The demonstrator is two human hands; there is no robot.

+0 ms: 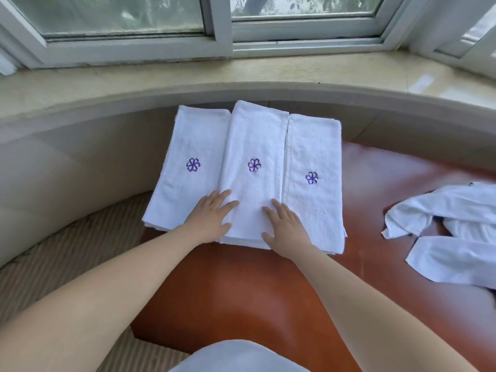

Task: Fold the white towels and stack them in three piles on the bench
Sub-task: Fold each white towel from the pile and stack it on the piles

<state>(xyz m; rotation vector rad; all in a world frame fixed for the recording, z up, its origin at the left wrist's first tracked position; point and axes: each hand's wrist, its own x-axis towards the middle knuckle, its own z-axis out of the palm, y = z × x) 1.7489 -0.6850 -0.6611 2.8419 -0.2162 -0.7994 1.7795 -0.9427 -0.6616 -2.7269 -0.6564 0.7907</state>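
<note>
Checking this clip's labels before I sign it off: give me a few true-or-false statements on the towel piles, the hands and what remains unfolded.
1. Three folded piles lie side by side on the bench. True.
2. Both hands rest flat on the middle pile. True: left hand, right hand.
3. The right hand grips a loose towel. False: it holds nothing.
4. Unfolded towels lie left of the piles. False: they lie to the right.
5. Each top towel shows a purple emblem. True.
</note>
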